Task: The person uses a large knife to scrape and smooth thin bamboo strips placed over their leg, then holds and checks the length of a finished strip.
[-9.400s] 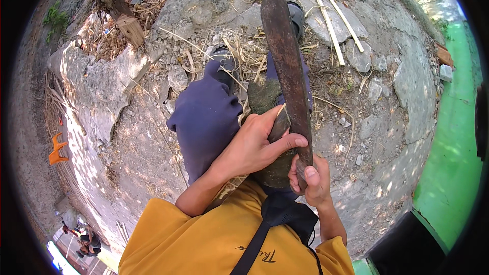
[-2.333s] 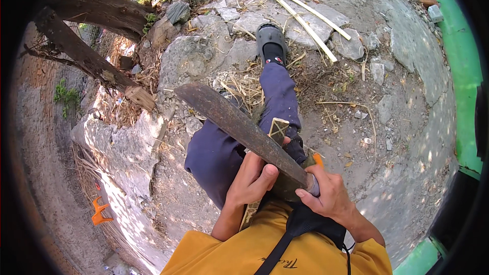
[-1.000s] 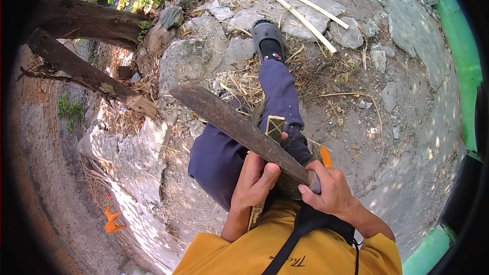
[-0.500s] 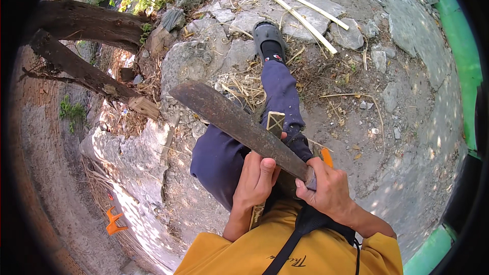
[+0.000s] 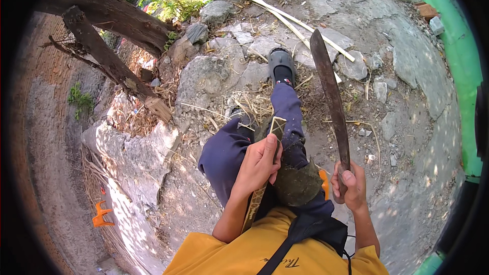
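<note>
In my right hand (image 5: 350, 187) is the handle of a machete (image 5: 331, 91). Its long, dark, rusty blade points upward and away, well apart from my other hand. My left hand (image 5: 260, 163) wraps round a long flat strip (image 5: 254, 206), bamboo by its look, with pale edges and dark cross marks. The strip runs from my belly to just past my fingers, where its squared end (image 5: 277, 124) shows. A dark, rough, greenish-brown piece (image 5: 298, 186) lies over my right thigh; what it is I cannot tell.
Long pale strips (image 5: 305, 28) lie on broken stone slabs beyond my shoe (image 5: 281, 65). At the left stand weathered wooden posts (image 5: 114, 71). Shavings (image 5: 249, 107) litter the ground by my feet. A green band (image 5: 453, 46) borders the right side. An orange plastic object (image 5: 103, 215) lies lower left.
The machete has swung from lying across the strip, pointing left, to upright on the right, clear of the strip. My right hand moved right with it; my left hand shifted slightly up along the strip.
</note>
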### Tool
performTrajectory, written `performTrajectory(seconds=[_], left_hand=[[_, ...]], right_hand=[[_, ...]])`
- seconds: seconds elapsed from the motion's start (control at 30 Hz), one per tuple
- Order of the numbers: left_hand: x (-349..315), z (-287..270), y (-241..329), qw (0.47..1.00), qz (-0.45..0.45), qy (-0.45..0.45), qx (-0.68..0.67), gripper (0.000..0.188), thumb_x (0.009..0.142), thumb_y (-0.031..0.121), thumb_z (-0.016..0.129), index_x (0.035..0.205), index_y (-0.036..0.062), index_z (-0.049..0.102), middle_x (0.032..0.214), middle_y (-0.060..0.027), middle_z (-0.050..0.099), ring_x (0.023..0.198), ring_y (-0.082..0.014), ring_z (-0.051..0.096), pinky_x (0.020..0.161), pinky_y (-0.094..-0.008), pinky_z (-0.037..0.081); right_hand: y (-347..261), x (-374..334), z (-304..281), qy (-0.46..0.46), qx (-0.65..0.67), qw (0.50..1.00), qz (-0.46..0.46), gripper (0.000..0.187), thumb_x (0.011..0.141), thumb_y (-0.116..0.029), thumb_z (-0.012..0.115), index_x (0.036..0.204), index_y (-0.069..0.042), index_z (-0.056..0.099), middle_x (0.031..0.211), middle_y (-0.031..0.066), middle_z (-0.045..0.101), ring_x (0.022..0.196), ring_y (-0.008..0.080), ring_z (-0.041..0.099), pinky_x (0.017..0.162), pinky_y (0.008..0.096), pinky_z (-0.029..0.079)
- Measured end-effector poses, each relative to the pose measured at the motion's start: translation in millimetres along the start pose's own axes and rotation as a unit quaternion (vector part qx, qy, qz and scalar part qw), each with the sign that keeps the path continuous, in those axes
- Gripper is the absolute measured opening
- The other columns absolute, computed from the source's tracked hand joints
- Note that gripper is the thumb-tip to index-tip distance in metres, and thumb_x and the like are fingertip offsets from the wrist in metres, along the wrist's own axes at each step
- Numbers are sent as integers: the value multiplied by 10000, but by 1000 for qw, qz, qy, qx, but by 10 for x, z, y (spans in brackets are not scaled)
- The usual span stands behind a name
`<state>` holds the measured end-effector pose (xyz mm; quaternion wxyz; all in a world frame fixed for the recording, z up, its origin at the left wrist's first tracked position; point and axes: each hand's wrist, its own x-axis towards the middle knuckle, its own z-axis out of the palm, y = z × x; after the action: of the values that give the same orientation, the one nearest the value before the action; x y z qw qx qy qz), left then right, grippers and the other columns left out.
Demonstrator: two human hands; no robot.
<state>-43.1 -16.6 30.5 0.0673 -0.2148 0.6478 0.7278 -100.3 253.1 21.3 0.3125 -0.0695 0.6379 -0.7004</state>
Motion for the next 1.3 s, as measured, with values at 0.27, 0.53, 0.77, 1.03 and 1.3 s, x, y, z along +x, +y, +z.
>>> performTrajectory(seconds=[0.27, 0.53, 0.77, 1.03, 1.3], left_hand=[[49, 28, 93, 1000, -12, 6, 26, 674, 1155, 524, 325, 737, 34, 523, 540, 5, 457, 435, -92, 453, 441, -261, 397], [15, 47, 10, 995, 90, -36, 19, 461, 1173, 414, 321, 1036, 33, 542, 680, 1, 455, 513, -86, 425, 470, -250, 368], [3, 78, 55, 997, 71, -2, 1, 313, 1137, 245, 350, 1045, 28, 555, 680, -3, 466, 514, -82, 430, 473, -248, 377], [-9, 73, 32, 997, 72, 11, 34, 378, 1101, 257, 325, 972, 14, 584, 645, -22, 503, 481, -101, 460, 464, -262, 384], [-46, 103, 81, 995, 84, 24, 38, 318, 1033, 209, 356, 1070, 0, 592, 651, -25, 496, 471, -104, 448, 464, -260, 379]], right_hand=[[195, -179, -159, 32, 23, 999, 10, 408, 999, -409, 579, 959, -3, 565, 655, 36, 525, 507, 79, 489, 453, 249, 418], [250, -215, -157, 6, -48, 999, -11, 419, 998, -422, 591, 951, -9, 547, 662, 29, 516, 518, 75, 484, 450, 251, 408], [293, -219, -131, 9, -77, 996, -39, 350, 1003, -314, 598, 945, 31, 612, 601, 34, 572, 486, 84, 530, 461, 267, 417], [254, -228, -73, -3, -59, 998, -35, 345, 990, -310, 593, 940, 30, 623, 619, 44, 588, 490, 91, 538, 463, 267, 419], [228, -178, 59, -76, -34, 996, -7, 364, 986, -340, 584, 962, 20, 625, 638, 46, 597, 507, 96, 553, 479, 270, 429]])
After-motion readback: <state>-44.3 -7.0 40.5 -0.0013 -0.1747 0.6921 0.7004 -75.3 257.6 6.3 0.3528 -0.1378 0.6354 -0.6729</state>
